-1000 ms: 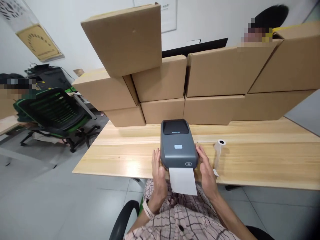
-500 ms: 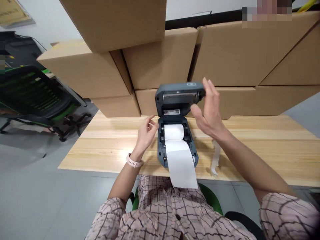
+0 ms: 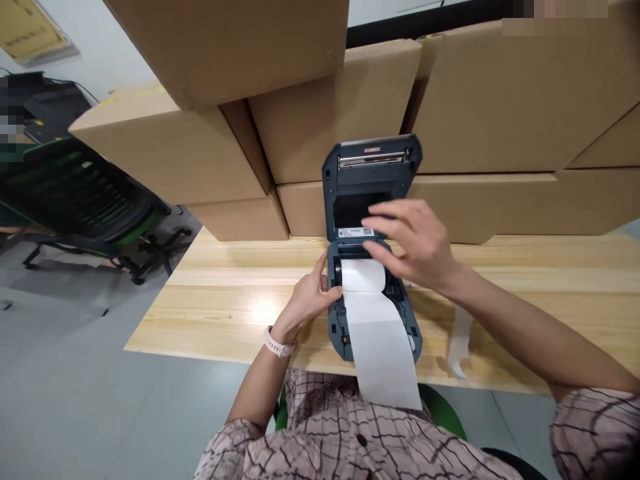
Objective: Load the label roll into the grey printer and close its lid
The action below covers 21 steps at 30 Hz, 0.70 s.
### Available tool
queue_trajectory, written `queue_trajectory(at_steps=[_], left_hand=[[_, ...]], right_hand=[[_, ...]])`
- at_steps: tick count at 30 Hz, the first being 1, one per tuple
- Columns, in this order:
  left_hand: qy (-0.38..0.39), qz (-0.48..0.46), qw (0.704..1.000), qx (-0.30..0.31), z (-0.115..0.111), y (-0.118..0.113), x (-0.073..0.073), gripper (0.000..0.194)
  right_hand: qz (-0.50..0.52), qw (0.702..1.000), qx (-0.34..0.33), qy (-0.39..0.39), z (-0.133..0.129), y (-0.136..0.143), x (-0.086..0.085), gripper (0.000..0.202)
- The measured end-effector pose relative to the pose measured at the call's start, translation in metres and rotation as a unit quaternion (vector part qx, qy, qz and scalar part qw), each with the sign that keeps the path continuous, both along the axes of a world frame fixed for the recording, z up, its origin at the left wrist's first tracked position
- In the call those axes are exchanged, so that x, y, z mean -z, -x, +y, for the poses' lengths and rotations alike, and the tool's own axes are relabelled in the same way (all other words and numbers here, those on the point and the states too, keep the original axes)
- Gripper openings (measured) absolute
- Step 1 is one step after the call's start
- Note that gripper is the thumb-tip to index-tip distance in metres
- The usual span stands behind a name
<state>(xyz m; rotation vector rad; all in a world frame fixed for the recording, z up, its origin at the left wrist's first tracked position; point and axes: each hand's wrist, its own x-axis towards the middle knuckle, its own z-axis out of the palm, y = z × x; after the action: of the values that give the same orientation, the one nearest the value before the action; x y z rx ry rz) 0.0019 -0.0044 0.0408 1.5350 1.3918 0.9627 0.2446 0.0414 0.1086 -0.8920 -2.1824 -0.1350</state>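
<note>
A dark grey label printer (image 3: pixel 334 333) stands on the table with its lid (image 3: pixel 373 173) raised. Inside lies a white label roll (image 3: pixel 364 275), and its paper strip (image 3: pixel 383 353) runs out over the printer's front and past the table edge. My left hand (image 3: pixel 311 293) grips the printer's left side, thumb over the rim beside the roll and fingers along the outer wall. Above the roll, in front of the lid, hovers my right hand (image 3: pixel 420 240), open with fingers apart and holding nothing; it hides part of the lid and hinge.
Cardboard boxes (image 3: pixel 465 113) are stacked along the back of the wooden table (image 3: pixel 225 287), one overhanging at the upper left. A torn paper strip (image 3: pixel 459 340) lies right of the printer. An office chair (image 3: pixel 85 200) stands on the floor at the left.
The lid has swung further back. My right hand has let go of its edge and come down over the printer. My left hand has moved onto the printer's left side.
</note>
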Motion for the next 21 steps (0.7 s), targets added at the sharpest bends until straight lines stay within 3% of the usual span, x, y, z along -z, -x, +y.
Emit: queue_trajectory(at_steps=[2,6,10,13,15,18,21], left_hand=[[0.009,0.062,0.997,0.04,0.0,0.0,0.0,0.077],[0.003,0.117,0.992,0.053,0.001,-0.002,0.001,0.079],[-0.003,0.119,0.99,0.074,0.002,-0.002,-0.005,0.085],[0.005,0.116,0.99,0.084,0.002,-0.001,-0.007,0.084],[0.016,0.115,0.989,0.088,0.001,0.0,-0.007,0.083],[0.02,0.123,0.988,0.089,0.001,0.0,-0.004,0.082],[0.021,0.137,0.986,0.096,0.001,0.001,-0.004,0.085]], right_hand=[[-0.073,0.994,-0.039,0.067,-0.009,0.001,0.013,0.045],[-0.183,0.947,-0.104,0.242,0.006,0.001,0.043,0.086],[-0.2,0.924,-0.127,0.301,0.03,0.012,0.053,0.104],[-0.229,0.907,-0.109,0.337,0.028,0.014,0.033,0.112],[-0.209,0.903,-0.135,0.351,0.018,0.004,0.011,0.111],[-0.103,0.916,-0.196,0.335,0.0,-0.032,-0.02,0.106],[0.008,0.941,-0.155,0.301,-0.006,-0.076,-0.033,0.107]])
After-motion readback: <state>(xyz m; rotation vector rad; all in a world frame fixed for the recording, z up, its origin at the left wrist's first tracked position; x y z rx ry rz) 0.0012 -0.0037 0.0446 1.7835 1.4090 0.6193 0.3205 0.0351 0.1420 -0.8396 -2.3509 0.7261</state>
